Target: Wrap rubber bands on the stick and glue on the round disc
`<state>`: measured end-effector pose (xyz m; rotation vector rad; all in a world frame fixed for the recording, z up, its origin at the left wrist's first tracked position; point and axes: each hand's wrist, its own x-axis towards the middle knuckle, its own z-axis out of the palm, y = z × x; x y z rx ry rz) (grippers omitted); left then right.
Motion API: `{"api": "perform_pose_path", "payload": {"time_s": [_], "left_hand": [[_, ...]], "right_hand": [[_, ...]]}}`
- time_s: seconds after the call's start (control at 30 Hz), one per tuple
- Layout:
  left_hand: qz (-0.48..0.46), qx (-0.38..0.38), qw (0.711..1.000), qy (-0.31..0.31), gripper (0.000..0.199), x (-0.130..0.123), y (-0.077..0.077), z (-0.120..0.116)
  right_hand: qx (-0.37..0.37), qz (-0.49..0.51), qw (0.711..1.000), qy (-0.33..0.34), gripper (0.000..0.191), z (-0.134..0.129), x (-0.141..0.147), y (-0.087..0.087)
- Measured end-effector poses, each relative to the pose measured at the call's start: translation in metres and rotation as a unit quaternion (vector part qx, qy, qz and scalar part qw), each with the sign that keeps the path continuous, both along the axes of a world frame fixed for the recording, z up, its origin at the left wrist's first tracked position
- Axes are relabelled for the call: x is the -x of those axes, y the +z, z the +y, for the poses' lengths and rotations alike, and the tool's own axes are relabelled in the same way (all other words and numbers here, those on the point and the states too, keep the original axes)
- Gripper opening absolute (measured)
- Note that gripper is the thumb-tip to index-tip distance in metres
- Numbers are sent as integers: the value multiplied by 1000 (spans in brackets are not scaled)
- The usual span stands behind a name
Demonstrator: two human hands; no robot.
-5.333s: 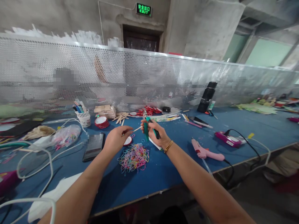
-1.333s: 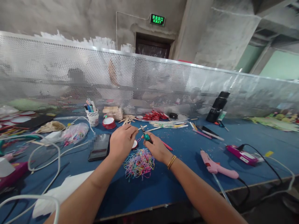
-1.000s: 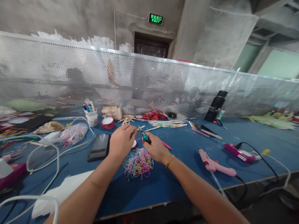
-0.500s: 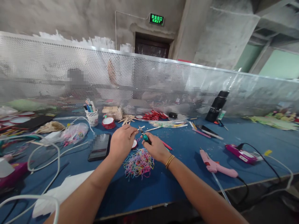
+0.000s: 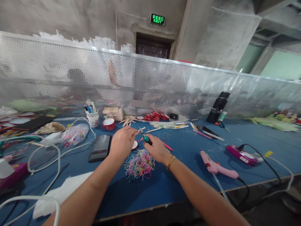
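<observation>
My left hand [image 5: 123, 139] pinches a thin pale stick [image 5: 142, 129], whose end sticks out past the fingertips. In my right hand [image 5: 158, 150] is a pair of pliers [image 5: 146, 138] with teal and black handles. Its metal jaws meet the stick beside my left fingertips; whether they are closed on it is too small to tell. Below both hands lies a tangled pile of small coloured loops [image 5: 139, 164]. A white disc with a red rim [image 5: 134, 145] shows partly behind my left hand, and a red pen-like stick [image 5: 167, 146] lies beyond my right hand.
On the blue table a phone [image 5: 100, 148] lies left, near a cup of pens [image 5: 92, 118] and looping white cables [image 5: 58, 153]. A pink glue gun [image 5: 217, 168] and a black bottle [image 5: 218, 108] are on the right. A perforated metal screen [image 5: 141, 78] stands behind.
</observation>
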<state>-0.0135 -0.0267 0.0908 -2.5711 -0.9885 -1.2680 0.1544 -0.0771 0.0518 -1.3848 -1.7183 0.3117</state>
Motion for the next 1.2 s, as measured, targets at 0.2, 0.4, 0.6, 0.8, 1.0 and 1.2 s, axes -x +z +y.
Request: {"api": "perform_pose_path", "payload": {"time_s": [0.2,0.4,0.6,0.8,1.0,1.2], "left_hand": [[-6,8,1000,-4,25,-2,-2,2],[-12,12,1000,25,16,0,-2,1],[-5,6,1000,21,21,1,-2,0],[-2,10,1000,21,23,1,-2,1],[-18,7,1000,12,21,1,-2,-1],[-21,10,1000,13,19,0,-4,0]], "right_hand": [[-18,-28,999,-25,12,-2,-1,3],[-9,-27,999,-31,12,0,0,1],[-7,-20,1000,-18,18,1,0,0],[-8,-17,1000,-22,15,0,-1,1],[-12,-25,999,-35,9,-2,0,4],[-8,-49,998,-42,12,-1,-2,3]]}}
